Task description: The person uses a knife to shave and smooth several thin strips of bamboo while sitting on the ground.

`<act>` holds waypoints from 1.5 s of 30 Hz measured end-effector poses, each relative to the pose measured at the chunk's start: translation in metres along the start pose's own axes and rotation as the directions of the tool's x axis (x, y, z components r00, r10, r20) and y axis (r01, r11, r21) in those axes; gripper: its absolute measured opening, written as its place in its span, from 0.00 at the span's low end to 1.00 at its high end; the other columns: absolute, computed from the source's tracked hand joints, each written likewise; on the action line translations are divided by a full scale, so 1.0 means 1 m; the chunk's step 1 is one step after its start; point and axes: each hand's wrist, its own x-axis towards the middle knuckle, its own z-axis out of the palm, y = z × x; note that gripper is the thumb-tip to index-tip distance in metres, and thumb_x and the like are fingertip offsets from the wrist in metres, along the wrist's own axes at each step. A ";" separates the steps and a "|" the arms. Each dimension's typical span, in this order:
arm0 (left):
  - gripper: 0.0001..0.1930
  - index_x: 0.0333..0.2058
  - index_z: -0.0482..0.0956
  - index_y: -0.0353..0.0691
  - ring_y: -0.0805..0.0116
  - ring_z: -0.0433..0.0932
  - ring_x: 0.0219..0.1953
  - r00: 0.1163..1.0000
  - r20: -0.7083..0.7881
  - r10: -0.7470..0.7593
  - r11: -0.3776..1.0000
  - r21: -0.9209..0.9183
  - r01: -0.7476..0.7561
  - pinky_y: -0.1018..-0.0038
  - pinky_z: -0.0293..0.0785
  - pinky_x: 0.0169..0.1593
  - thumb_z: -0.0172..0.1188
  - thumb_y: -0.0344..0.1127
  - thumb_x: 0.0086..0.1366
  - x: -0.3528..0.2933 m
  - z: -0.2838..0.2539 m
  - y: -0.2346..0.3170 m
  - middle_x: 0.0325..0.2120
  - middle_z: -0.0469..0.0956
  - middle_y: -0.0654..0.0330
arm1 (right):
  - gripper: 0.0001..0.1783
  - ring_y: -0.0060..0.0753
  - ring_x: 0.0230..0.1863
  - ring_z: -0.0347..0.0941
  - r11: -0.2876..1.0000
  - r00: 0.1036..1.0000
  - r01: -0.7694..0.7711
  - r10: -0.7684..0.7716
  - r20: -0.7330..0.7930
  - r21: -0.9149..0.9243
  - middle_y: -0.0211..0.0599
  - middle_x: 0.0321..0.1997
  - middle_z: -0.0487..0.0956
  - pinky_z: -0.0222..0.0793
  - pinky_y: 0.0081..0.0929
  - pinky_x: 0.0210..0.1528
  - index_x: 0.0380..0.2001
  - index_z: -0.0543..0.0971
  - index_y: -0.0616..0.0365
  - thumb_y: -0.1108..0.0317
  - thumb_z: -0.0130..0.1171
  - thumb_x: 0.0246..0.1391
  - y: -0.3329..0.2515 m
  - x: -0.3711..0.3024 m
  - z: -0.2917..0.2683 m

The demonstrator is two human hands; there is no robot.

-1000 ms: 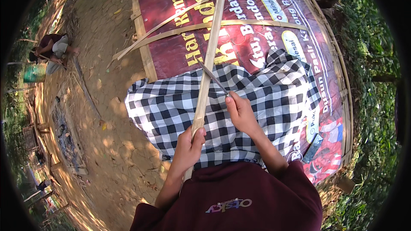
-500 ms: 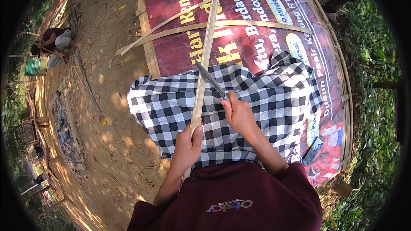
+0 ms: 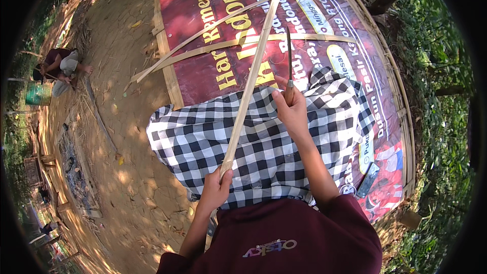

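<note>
My left hand (image 3: 215, 189) is closed around the near end of a long pale bamboo strip (image 3: 255, 68). The strip slants up and away to the right, past the far edge of the view. A knife (image 3: 289, 63) with a dark narrow blade and brown wooden handle is gripped in my right hand (image 3: 293, 110). Its blade points away from me, to the right of the strip and apart from it. A black-and-white checked cloth (image 3: 269, 147) lies across my lap, beneath both hands.
A printed maroon banner (image 3: 198, 25) covers the bamboo-edged platform ahead. Two thin bamboo strips (image 3: 213, 45) lie crossed on it. A dark flat object (image 3: 368, 179) rests at the right. Cracked earth (image 3: 122, 35) lies leftward, where another person (image 3: 60, 68) sits by a green drum (image 3: 39, 93).
The knife has left the strip, moving forward and right, its blade turning from leftward to straight ahead. My left hand and the strip's near end have shifted slightly closer to me.
</note>
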 end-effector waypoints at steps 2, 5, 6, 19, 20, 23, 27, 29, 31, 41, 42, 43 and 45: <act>0.13 0.34 0.73 0.32 0.77 0.65 0.16 1.000 0.021 0.022 0.999 0.036 -0.023 0.74 0.64 0.22 0.50 0.38 0.70 -0.007 0.002 -0.010 0.13 0.67 0.63 | 0.21 0.06 0.16 0.50 0.997 0.999 -0.033 0.035 -0.034 0.069 0.14 0.16 0.58 0.43 0.13 0.17 0.52 0.71 0.64 0.65 0.59 0.59 0.001 0.014 -0.003; 0.13 0.34 0.73 0.31 0.76 0.67 0.16 0.996 0.078 0.040 0.992 0.113 -0.049 0.73 0.64 0.23 0.51 0.38 0.69 -0.024 0.000 -0.030 0.14 0.70 0.62 | 0.18 0.08 0.12 0.47 0.974 0.995 -0.089 0.095 -0.019 0.207 0.16 0.14 0.57 0.42 0.14 0.13 0.50 0.69 0.63 0.64 0.55 0.62 0.003 0.019 -0.009; 0.13 0.34 0.73 0.31 0.76 0.68 0.17 0.995 0.098 0.036 0.988 0.149 -0.050 0.73 0.64 0.23 0.51 0.38 0.69 -0.026 -0.001 -0.032 0.15 0.71 0.61 | 0.14 0.08 0.11 0.47 0.959 0.995 -0.096 0.095 0.015 0.265 0.16 0.14 0.57 0.43 0.14 0.12 0.45 0.70 0.61 0.64 0.54 0.62 0.006 0.019 -0.013; 0.26 0.41 0.74 0.32 0.72 0.76 0.26 0.947 0.242 0.213 0.937 -0.325 -0.128 0.77 0.72 0.31 0.45 0.55 0.70 0.039 -0.004 -0.012 0.23 0.77 0.60 | 0.11 0.13 0.11 0.48 0.811 0.895 -0.417 0.287 0.341 0.411 0.19 0.13 0.59 0.47 0.15 0.13 0.28 0.69 0.56 0.64 0.54 0.62 0.014 -0.042 0.015; 0.28 0.40 0.73 0.32 0.74 0.75 0.23 0.952 0.271 0.143 0.880 -0.475 0.004 0.78 0.71 0.28 0.40 0.56 0.71 0.043 0.005 0.007 0.21 0.75 0.62 | 0.10 0.13 0.11 0.48 0.903 0.916 -0.329 0.234 0.327 0.277 0.18 0.13 0.59 0.47 0.16 0.14 0.28 0.70 0.57 0.65 0.55 0.62 0.014 -0.047 0.020; 0.30 0.37 0.69 0.36 0.79 0.64 0.15 0.905 0.416 0.088 0.708 -0.665 0.237 0.81 0.62 0.20 0.30 0.59 0.72 0.046 0.011 0.020 0.15 0.64 0.68 | 0.13 0.19 0.13 0.52 0.988 0.954 -0.037 0.079 0.289 -0.147 0.22 0.12 0.61 0.52 0.22 0.17 0.27 0.73 0.62 0.63 0.60 0.58 0.014 -0.058 0.026; 0.28 0.32 0.64 0.40 0.83 0.49 0.10 0.934 0.357 0.015 0.641 -0.720 0.265 0.84 0.49 0.15 0.28 0.60 0.72 0.036 0.012 0.030 0.13 0.50 0.72 | 0.15 0.36 0.13 0.64 0.713 0.931 0.329 -0.136 0.339 -0.619 0.34 0.12 0.65 0.58 0.30 0.17 0.26 0.72 0.59 0.58 0.62 0.53 -0.007 -0.067 0.014; 0.27 0.31 0.63 0.40 0.83 0.49 0.11 0.945 0.327 0.007 0.633 -0.733 0.249 0.83 0.50 0.15 0.28 0.59 0.72 0.033 0.009 0.027 0.13 0.51 0.73 | 0.16 0.41 0.13 0.64 0.678 0.902 0.387 -0.137 0.410 -0.625 0.37 0.12 0.65 0.58 0.33 0.18 0.24 0.70 0.60 0.60 0.61 0.54 0.001 -0.067 0.007; 0.27 0.31 0.63 0.40 0.83 0.49 0.11 0.949 0.316 -0.007 0.646 -0.723 0.246 0.83 0.50 0.15 0.29 0.59 0.73 0.028 0.011 0.028 0.13 0.51 0.72 | 0.18 0.47 0.15 0.68 0.636 0.879 0.422 -0.113 0.463 -0.646 0.39 0.14 0.67 0.60 0.37 0.19 0.22 0.68 0.59 0.59 0.60 0.54 0.003 -0.068 0.005; 0.24 0.29 0.62 0.39 0.84 0.51 0.12 0.963 0.268 -0.035 0.791 -0.581 0.190 0.82 0.51 0.15 0.31 0.53 0.74 0.010 0.021 0.035 0.14 0.51 0.72 | 0.25 0.37 0.14 0.69 0.390 0.762 0.645 -0.259 0.594 -0.657 0.29 0.13 0.68 0.61 0.30 0.16 0.18 0.66 0.53 0.46 0.57 0.54 -0.002 -0.063 -0.005; 0.23 0.29 0.62 0.39 0.84 0.51 0.12 0.965 0.260 -0.041 0.811 -0.555 0.185 0.82 0.52 0.15 0.32 0.52 0.74 0.011 0.022 0.036 0.14 0.52 0.72 | 0.25 0.36 0.14 0.68 0.357 0.746 0.665 -0.285 0.602 -0.656 0.29 0.13 0.67 0.61 0.30 0.16 0.18 0.66 0.53 0.44 0.57 0.53 0.002 -0.056 -0.008; 0.23 0.29 0.63 0.38 0.84 0.52 0.12 0.966 0.253 -0.047 0.829 -0.529 0.179 0.82 0.53 0.15 0.32 0.52 0.74 0.012 0.022 0.037 0.14 0.52 0.72 | 0.26 0.35 0.13 0.68 0.322 0.728 0.685 -0.309 0.612 -0.653 0.28 0.13 0.67 0.60 0.29 0.15 0.17 0.66 0.53 0.43 0.57 0.52 0.005 -0.053 -0.010; 0.23 0.29 0.63 0.38 0.83 0.52 0.12 0.974 0.220 -0.052 0.857 -0.492 0.157 0.82 0.55 0.15 0.32 0.51 0.75 0.014 0.019 0.037 0.14 0.53 0.72 | 0.27 0.35 0.13 0.68 0.302 0.744 0.668 -0.309 0.592 -0.681 0.28 0.13 0.66 0.60 0.30 0.15 0.17 0.65 0.52 0.42 0.57 0.52 0.008 -0.052 -0.007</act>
